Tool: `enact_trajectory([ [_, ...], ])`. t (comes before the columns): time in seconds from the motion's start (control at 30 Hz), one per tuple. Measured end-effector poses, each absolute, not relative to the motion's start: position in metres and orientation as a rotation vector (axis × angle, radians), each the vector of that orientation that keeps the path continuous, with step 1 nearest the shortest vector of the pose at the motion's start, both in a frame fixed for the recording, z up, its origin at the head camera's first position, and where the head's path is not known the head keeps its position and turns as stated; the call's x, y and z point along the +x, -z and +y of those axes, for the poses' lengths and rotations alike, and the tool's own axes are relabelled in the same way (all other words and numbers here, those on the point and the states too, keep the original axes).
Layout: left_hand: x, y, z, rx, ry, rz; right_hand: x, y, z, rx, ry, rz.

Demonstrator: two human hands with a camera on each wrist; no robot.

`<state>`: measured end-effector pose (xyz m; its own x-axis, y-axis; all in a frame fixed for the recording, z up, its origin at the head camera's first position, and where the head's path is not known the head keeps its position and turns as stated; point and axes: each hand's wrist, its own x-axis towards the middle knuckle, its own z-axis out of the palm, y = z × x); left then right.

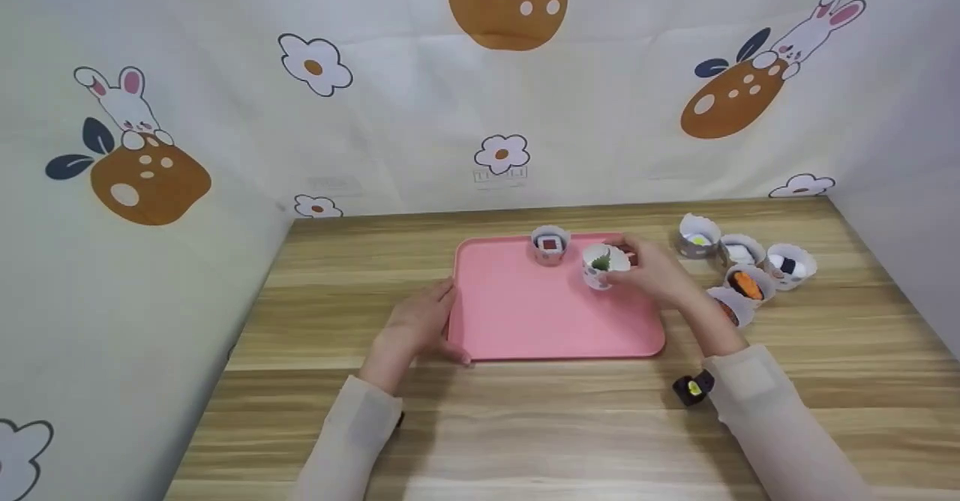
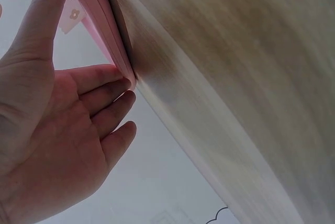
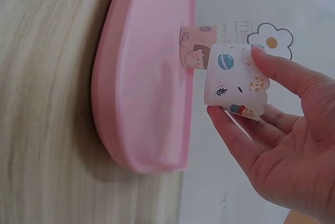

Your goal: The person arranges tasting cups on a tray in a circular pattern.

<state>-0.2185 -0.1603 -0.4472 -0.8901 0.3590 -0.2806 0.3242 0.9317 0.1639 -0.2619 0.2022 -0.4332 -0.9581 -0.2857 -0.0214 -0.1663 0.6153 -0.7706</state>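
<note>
My right hand (image 1: 660,272) pinches a white patterned paper baking cup (image 3: 235,82) between thumb and fingers, above the pink tray (image 1: 540,325). Something green shows inside that cup in the head view. A gap separates it from the tray in the right wrist view. Another paper cup (image 1: 551,256), holding a white piece with a dark red centre, stands by the tray's back edge. At the tray's left side is my left hand (image 1: 418,322). Its fairly straight fingers (image 2: 104,96) touch the rim, and the thumb lies along the edge near the front corner.
Right of the tray, several paper cups stand clustered, among them one with an orange-topped sushi piece (image 1: 746,285) and one with a black-banded piece (image 1: 787,266). A small dark piece with a yellow centre (image 1: 693,388) is near my right sleeve. A patterned cloth (image 1: 405,133) hangs behind the wooden table (image 1: 570,426).
</note>
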Motion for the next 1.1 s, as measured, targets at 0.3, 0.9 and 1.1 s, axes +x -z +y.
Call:
enact_trajectory([
  [0.3, -0.220, 0.447, -0.161, 0.507, -0.173, 2.779, -0.268, 0.438, 0.195, -0.318, 1.303, 2.665],
  [0.9, -0.219, 0.446, -0.160, 0.481, -0.204, 2.774, -0.279, 0.447, 0.178, -0.296, 1.291, 2.702],
  [1.1, -0.220, 0.448, -0.160, 0.493, -0.141, 2.776, -0.282, 0.450, 0.175, -0.325, 1.301, 2.720],
])
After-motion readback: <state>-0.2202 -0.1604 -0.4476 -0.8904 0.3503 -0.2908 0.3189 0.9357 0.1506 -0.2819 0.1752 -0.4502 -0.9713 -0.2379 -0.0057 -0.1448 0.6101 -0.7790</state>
